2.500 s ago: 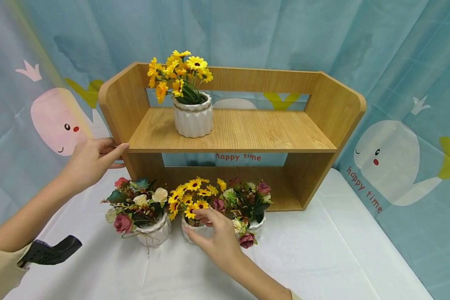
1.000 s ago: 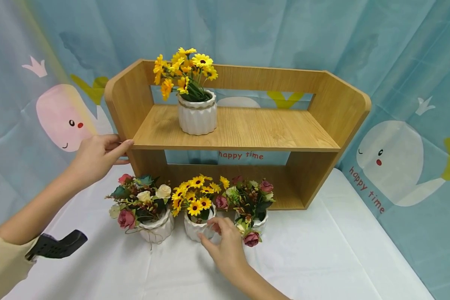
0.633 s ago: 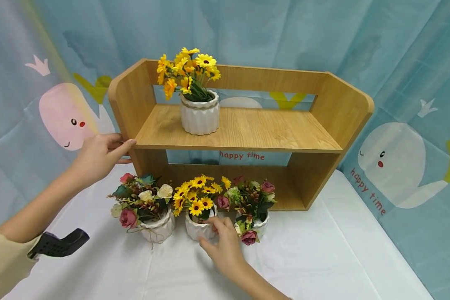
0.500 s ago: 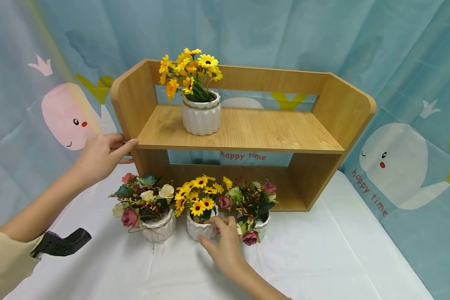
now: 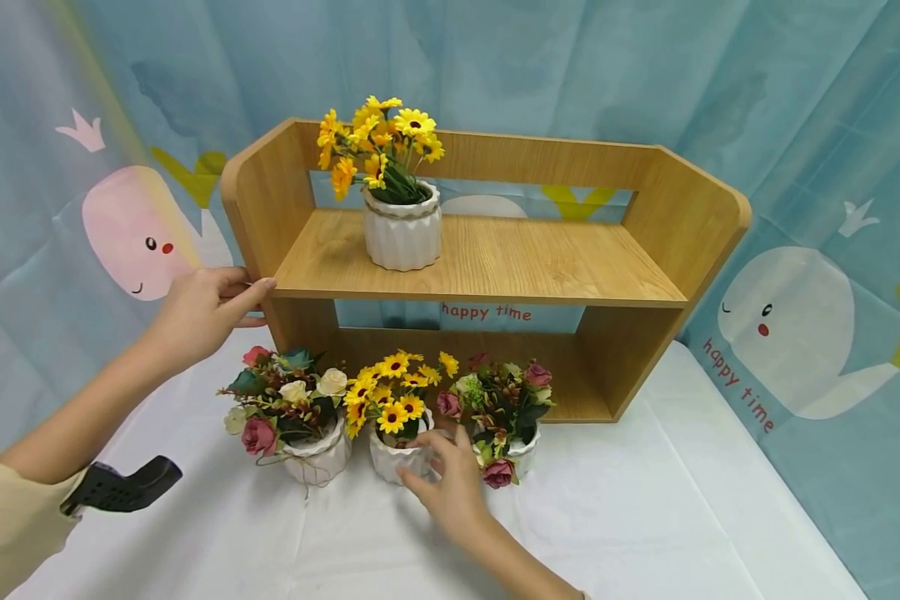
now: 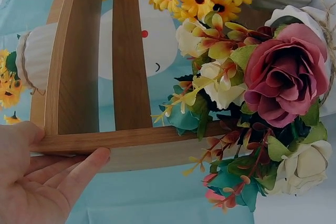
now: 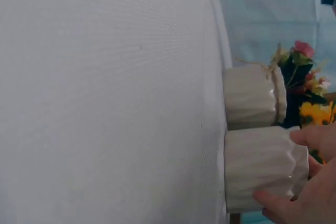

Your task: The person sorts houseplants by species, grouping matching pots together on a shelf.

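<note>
My left hand (image 5: pixel 202 312) grips the left side panel of a two-tier wooden shelf (image 5: pixel 555 258). Its thumb lies at the front edge of the upper board, with the fingers round the panel's outer face. My right hand (image 5: pixel 450 483) holds the white ribbed flowerpot (image 7: pixel 262 169) of small yellow artificial sunflowers (image 5: pixel 393 392) from its front right. In the right wrist view, one fingertip is at the rim and another on the pot's side. This pot stands upright on the white cloth, before the lower tier.
Pots of mixed artificial roses flank it: one on the left (image 5: pixel 318 458), tied with twine, and one on the right (image 5: pixel 523 454). Another potted sunflower plant (image 5: pixel 403 229) stands on the upper board, left of centre. A printed blue curtain (image 5: pixel 540 67) hangs behind.
My right hand has moved from over the middle sunflowers down to their pot's right side. In the last half second that pot has shifted slightly left. The left hand keeps its grip.
</note>
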### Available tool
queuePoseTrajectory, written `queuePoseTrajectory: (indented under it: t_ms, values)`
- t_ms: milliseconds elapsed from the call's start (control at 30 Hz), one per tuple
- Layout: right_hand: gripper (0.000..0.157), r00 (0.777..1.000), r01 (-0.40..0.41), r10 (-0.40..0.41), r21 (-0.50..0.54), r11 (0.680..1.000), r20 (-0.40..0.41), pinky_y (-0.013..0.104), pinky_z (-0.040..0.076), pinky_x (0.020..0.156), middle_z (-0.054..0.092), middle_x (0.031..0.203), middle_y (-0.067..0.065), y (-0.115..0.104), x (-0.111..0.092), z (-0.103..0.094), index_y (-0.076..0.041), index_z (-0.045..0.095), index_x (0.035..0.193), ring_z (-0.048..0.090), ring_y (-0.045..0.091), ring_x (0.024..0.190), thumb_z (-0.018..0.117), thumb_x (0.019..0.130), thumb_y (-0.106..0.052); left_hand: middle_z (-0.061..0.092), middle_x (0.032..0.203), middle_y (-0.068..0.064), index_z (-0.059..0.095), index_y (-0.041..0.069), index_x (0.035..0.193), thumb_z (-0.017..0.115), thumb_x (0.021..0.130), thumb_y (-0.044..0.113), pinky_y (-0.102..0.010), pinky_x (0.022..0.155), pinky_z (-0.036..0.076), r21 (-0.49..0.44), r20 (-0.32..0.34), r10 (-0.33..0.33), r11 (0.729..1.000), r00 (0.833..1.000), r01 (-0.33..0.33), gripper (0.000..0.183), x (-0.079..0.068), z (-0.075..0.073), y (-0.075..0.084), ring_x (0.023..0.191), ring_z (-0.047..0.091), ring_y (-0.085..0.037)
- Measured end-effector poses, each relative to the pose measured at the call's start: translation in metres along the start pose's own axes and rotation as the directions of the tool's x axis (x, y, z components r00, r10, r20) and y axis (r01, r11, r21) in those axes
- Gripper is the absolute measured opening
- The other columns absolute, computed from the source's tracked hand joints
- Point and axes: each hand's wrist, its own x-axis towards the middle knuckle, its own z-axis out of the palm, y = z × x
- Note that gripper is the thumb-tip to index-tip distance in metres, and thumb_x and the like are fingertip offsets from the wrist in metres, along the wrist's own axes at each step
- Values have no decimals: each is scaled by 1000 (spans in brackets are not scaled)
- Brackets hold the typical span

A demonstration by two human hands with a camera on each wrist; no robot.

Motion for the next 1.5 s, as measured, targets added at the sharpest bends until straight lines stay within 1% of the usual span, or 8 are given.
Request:
queuePoseTrajectory:
  t_ms: [233, 433, 567, 800, 933, 1100, 1333, 1500]
  values:
    - [25, 1000, -20, 18, 101, 995, 17, 47, 62, 95, 53, 143, 22, 7, 6, 1, -6, 69, 96, 57, 49, 129, 90, 82, -6, 69, 115, -41, 61, -21, 127, 53, 113, 27, -11, 63, 55, 1, 5, -5, 1000, 1000, 5, 51, 0, 0, 0, 89, 78, -45]
    - [31, 998, -54, 56, 94, 994, -22, 46, 62, 94, 55, 145, 21, 10, 9, 8, -9, 67, 91, 54, 47, 133, 94, 79, -16, 69, 115, -41, 62, -21, 127, 54, 113, 27, -8, 62, 52, 6, 1, -5, 1000, 1000, 5, 51, 1, 0, 1, 90, 78, -46]
    - [35, 996, -60, 65, 71, 996, -62, 37, 62, 86, 58, 140, 18, 10, 11, 12, -10, 64, 86, 56, 39, 128, 96, 77, -19, 68, 117, -42, 60, -21, 129, 53, 113, 28, -15, 64, 58, 3, 11, -17, 1000, 1000, 17, 53, 1, -1, 1, 92, 77, -46]
    - [35, 992, -67, 73, 63, 996, -98, 24, 56, 75, 62, 134, 16, 7, 13, 14, -10, 64, 82, 58, 31, 120, 98, 74, -15, 68, 118, -42, 60, -21, 130, 52, 113, 29, -17, 66, 59, 6, 17, -23, 1000, 1000, 23, 53, 1, -1, 2, 93, 77, -46]
    - [32, 991, -77, 87, 98, 992, -98, 25, 58, 79, 62, 135, 14, 6, 12, 12, -10, 66, 79, 57, 33, 125, 98, 73, -14, 68, 119, -41, 60, -21, 130, 52, 113, 30, -24, 68, 63, 9, 23, -29, 1000, 999, 29, 54, 1, -1, 2, 95, 77, -47]
    - [28, 995, -62, 72, 123, 990, -73, 30, 59, 82, 64, 136, 13, 5, 12, 10, -10, 70, 79, 56, 33, 130, 97, 74, -12, 68, 118, -41, 61, -21, 129, 52, 113, 29, -19, 66, 60, 7, 20, -18, 1000, 1000, 18, 53, 1, 0, 2, 93, 77, -46]
    - [26, 998, -32, 39, 136, 990, -47, 50, 62, 92, 63, 140, 16, -2, 10, 4, -8, 71, 80, 55, 40, 134, 96, 75, -10, 68, 118, -41, 61, -21, 129, 52, 113, 29, -39, 74, 65, 14, 14, -9, 1000, 1000, 8, 53, 1, -1, 1, 89, 79, -43]
    - [26, 999, -11, 15, 128, 992, -34, 53, 62, 91, 63, 139, 17, -7, 9, 0, -8, 72, 82, 56, 42, 133, 97, 75, -13, 68, 117, -41, 62, -21, 128, 52, 113, 28, -16, 67, 59, 7, 10, -6, 1000, 1000, 6, 52, 0, -1, 1, 87, 79, -42]
